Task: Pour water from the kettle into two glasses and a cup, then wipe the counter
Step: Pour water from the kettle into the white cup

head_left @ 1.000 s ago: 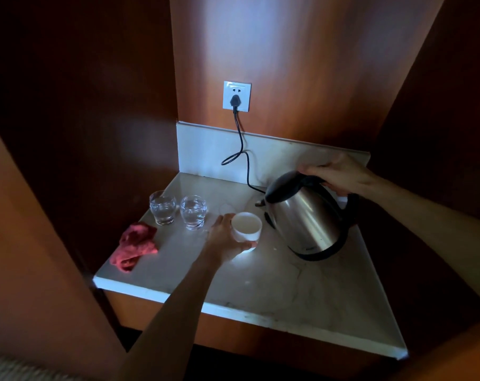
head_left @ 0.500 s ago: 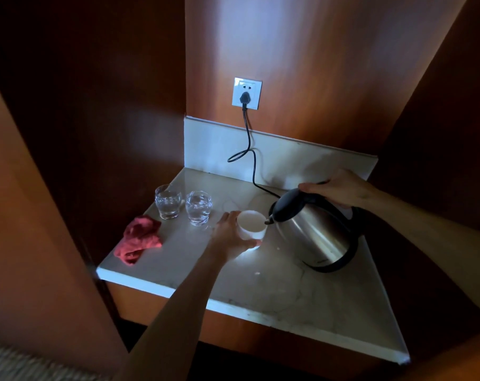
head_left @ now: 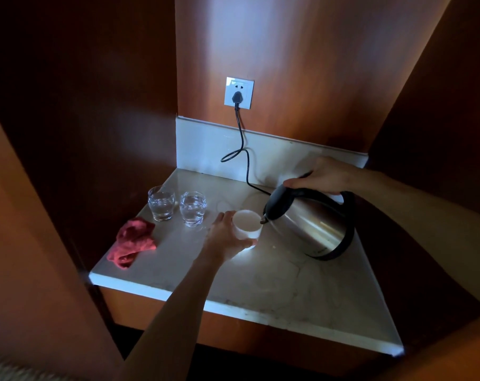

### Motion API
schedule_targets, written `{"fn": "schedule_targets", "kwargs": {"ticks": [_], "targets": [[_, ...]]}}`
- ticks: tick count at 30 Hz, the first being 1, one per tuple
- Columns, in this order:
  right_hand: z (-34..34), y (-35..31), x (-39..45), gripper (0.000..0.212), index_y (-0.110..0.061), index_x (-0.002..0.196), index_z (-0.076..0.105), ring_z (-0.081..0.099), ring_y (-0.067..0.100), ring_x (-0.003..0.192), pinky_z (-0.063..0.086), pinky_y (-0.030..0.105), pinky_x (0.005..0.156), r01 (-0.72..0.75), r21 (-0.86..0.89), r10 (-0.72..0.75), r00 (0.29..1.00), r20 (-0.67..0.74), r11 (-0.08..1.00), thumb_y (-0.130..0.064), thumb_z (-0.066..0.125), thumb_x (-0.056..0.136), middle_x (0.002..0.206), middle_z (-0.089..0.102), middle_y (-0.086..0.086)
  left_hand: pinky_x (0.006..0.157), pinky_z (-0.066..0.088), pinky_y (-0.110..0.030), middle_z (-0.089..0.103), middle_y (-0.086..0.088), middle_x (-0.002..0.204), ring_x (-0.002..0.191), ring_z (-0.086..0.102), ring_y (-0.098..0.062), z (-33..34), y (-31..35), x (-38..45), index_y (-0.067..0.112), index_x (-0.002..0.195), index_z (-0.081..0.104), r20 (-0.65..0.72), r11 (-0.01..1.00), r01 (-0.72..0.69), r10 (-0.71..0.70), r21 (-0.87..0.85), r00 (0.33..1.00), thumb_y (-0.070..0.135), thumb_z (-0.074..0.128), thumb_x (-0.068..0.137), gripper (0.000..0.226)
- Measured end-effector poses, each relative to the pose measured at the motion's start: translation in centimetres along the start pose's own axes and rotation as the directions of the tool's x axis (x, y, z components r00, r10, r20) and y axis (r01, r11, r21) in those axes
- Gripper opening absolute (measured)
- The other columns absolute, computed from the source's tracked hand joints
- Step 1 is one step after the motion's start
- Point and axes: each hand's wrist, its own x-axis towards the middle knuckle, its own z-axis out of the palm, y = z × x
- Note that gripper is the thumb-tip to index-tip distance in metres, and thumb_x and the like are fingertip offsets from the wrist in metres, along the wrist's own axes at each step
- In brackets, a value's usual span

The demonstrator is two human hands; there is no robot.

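Both glasses (head_left: 161, 202) (head_left: 192, 208) already hold water, so by my reading the cup (head_left: 247, 224) is the last pour, with wiping by the red cloth (head_left: 131, 242) still left. The left hand (head_left: 225, 237) wraps its grip around the cup just above the worktop (head_left: 302, 281). The right hand (head_left: 326, 176), grip closed on the handle, tilts the kettle (head_left: 310, 224) so its spout sits at the cup's rim.

Cup (head_left: 246, 224) lower side hidden behind left hand (head_left: 224, 237); kettle (head_left: 310, 224) handle top under right hand (head_left: 326, 176) (water stream indiscernible).
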Motion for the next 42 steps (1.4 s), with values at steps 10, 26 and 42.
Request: {"fn": "schedule_targets", "kwargs": {"ticks": [10,26,42], "targets": [[-0.6,-1.5,1.2,0.099,-0.007,0.076,0.077,0.074,0.030,0.074,0.059,0.038,0.068,0.022,-0.175,-0.009,0.997,0.073,0.984,-0.099,0.050,0.051,0.078,0.077,0.015,0.094,0.040,-0.032,0.055,0.002,0.125,0.117,0.055,-0.021,-0.2,0.1,-0.1,0.022,0.130,0.052,-0.008,1.000,-0.003,0.003,0.013,1.000,0.049,0.090,0.057,0.086],[-1.2,-3.0,2.8,0.108,0.002,0.082,0.076,0.064,0.025,0.050,0.040,0.026,0.052,0.020,-0.328,0.041,0.983,0.178,0.945,-0.099,0.046,0.059,0.071,0.073,0.021,0.096,0.048,-0.037,0.056,-0.002,0.123,0.114,0.058,-0.025,0.0,-0.2,0.0,0.020,0.131,0.053,-0.007,1.000,-0.013,0.013,-0.026,1.000,0.047,0.092,0.055,0.090],[-2.0,-5.3,2.2,0.075,-0.013,0.058,0.057,0.049,0.021,0.040,0.044,0.028,0.052,0.024,-0.362,0.055,0.977,0.207,0.932,-0.085,0.058,0.078,0.040,0.052,0.000,0.097,0.048,-0.040,0.055,-0.001,0.125,0.115,0.057,-0.026,0.0,0.0,-0.1,0.020,0.133,0.051,0.002,1.000,-0.004,0.004,-0.014,1.000,0.049,0.090,0.055,0.092]]}}
